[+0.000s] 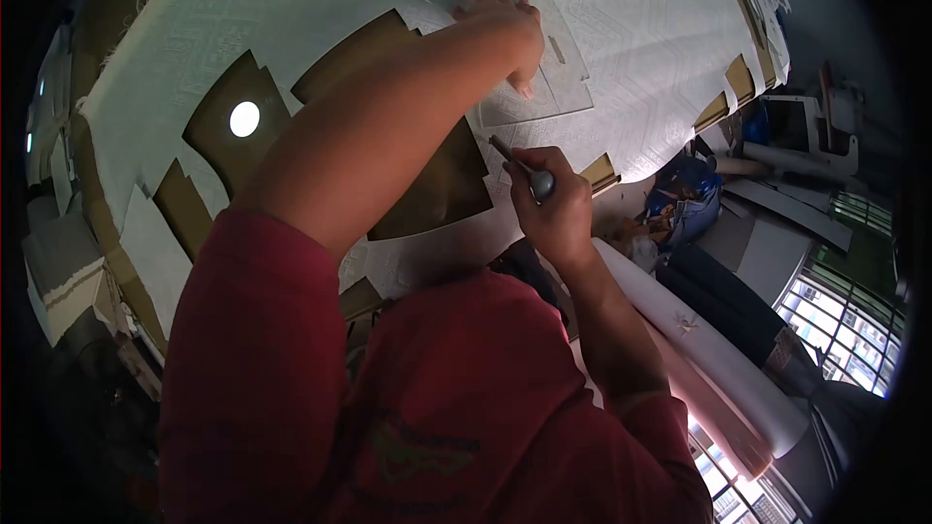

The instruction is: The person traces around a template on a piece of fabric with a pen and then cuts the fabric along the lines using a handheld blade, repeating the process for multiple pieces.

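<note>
A clear template (553,78) with narrow slots lies on a white embossed sheet (641,0) across the table. My left hand (500,24) rests on the template, fingers spread, pressing it against the sheet. Near the template's lower edge, my right hand (558,213) is closed around a cutting knife (541,181) with a rounded grey handle end. The knife's tip meets the sheet just below the template's left corner; the fine blade is hard to make out. Cut-out openings in the sheet, one under my left forearm, show the brown surface (437,199) beneath.
A round white spot (245,119) shows bright within one cut-out. Long rolls of material (699,349) lean at the right, near barred windows (840,330). A blue bag (691,189) sits beyond the table's right edge. Stacked pieces (73,272) stand at the left.
</note>
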The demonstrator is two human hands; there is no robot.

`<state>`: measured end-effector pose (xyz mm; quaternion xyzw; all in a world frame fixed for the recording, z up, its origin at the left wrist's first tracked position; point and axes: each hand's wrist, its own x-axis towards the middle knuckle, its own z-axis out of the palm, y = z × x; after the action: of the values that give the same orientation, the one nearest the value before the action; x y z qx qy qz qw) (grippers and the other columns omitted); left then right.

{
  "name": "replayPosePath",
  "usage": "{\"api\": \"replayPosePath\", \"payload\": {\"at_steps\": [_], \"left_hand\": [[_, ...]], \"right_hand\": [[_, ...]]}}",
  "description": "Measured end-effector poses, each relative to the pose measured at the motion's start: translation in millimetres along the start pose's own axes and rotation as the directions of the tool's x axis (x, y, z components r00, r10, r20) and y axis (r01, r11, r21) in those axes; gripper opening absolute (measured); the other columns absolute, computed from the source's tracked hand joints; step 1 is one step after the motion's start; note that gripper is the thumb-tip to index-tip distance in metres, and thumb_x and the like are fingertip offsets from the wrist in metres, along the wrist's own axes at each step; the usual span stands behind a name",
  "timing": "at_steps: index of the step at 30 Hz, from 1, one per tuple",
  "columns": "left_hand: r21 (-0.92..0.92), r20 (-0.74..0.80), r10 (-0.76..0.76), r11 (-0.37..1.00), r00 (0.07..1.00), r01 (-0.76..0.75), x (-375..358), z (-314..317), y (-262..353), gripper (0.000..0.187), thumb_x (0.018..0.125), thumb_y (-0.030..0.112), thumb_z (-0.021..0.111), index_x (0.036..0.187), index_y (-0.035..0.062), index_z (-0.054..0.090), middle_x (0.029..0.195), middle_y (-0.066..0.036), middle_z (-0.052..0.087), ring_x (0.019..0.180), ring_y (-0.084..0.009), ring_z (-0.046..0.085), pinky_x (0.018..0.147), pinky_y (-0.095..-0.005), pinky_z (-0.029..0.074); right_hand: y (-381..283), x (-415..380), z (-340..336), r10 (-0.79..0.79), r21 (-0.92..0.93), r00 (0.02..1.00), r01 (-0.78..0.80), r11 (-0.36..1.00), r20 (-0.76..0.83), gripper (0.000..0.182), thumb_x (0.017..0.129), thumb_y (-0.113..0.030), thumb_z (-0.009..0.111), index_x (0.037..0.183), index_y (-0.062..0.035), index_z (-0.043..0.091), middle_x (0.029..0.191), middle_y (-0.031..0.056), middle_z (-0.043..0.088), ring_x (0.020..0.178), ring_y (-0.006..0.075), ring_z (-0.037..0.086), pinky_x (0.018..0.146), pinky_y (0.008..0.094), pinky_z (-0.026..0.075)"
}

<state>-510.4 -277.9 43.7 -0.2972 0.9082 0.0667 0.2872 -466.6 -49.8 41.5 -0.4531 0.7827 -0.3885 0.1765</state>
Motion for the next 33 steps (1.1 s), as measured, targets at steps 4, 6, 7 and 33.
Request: {"api": "replayPosePath", "payload": {"at_steps": [4,6,7,33], "left_hand": [[0.083,0.065,0.000,0.997,0.998,-0.006,6.6,-3.9,-3.0,0.153,0.060,0.061,0.097,0.168,0.0110,0.001,0.169,-0.038,0.002,0.147,-0.0664,0.024,0.109,-0.0660,0.047],[0.096,0.081,0.070,0.992,0.994,-0.078,6.3,-6.5,-5.3,0.156,0.058,0.057,0.099,0.168,0.0134,-0.003,0.169,-0.037,0.001,0.147,-0.0656,0.025,0.109,-0.0653,0.049],[0.098,0.079,0.074,0.992,0.994,-0.082,7.4,-6.8,-6.3,0.156,0.058,0.057,0.099,0.168,0.0134,-0.003,0.169,-0.037,0.001,0.147,-0.0656,0.025,0.109,-0.0653,0.049],[0.226,0.047,0.121,0.966,0.992,-0.128,18.4,-5.1,-5.0,0.151,0.056,0.064,0.097,0.166,0.0088,0.009,0.165,-0.026,0.033,0.147,-0.0556,0.035,0.109,-0.0685,0.047]], "right_hand": [[-12.0,5.8,4.1,0.034,-0.078,0.999,-0.035,0.996,-0.020,0.016,0.092,-0.004,0.079,0.105,-0.0006,0.071,0.083,0.0151,0.075,0.070,0.0175,0.072,0.064,0.0319,0.054],[-16.7,9.1,8.9,0.089,-0.058,0.994,-0.093,0.994,-0.068,0.018,0.091,-0.006,0.080,0.106,-0.0012,0.071,0.083,0.0148,0.075,0.070,0.0192,0.071,0.065,0.0329,0.054],[-18.0,11.7,12.1,0.090,-0.059,0.993,-0.095,0.994,-0.073,0.018,0.091,-0.006,0.080,0.106,-0.0012,0.071,0.083,0.0148,0.075,0.070,0.0192,0.071,0.065,0.0329,0.054],[-13.1,42.0,90.4,0.032,-0.163,0.867,-0.130,0.978,-0.498,0.016,0.090,-0.012,0.080,0.101,-0.0044,0.070,0.087,0.0167,0.076,0.079,0.0324,0.077,0.070,0.0386,0.058]]}}
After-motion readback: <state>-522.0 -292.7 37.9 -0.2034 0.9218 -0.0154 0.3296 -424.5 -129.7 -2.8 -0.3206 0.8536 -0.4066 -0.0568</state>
